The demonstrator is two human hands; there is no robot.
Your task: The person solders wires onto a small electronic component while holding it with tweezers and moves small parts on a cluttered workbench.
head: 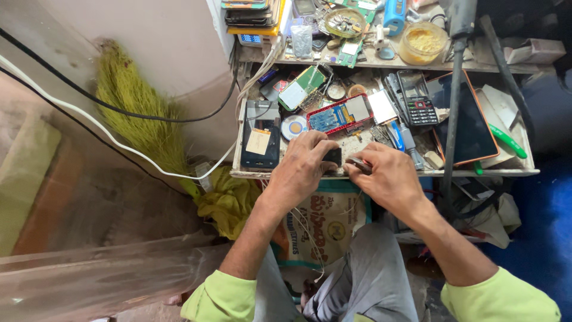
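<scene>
Left hand (304, 167) pinches a small black part (332, 157); right hand (387, 179) grips a thin tool (359, 164). One slip might drop the part into the messy tray (381, 174)

Pale plastered wall (149, 42) at upper left, stained in places. A white cable (89, 122) and a black cable (119, 107) run across it. A green-yellow broom (140, 116) leans against the wall. Low wooden workbench (381, 174) with a raised back shelf (417, 62), both cluttered. Blue floor (545, 226) at right. Clear plastic sheeting (107, 277) at lower left. Even daylight.
</scene>
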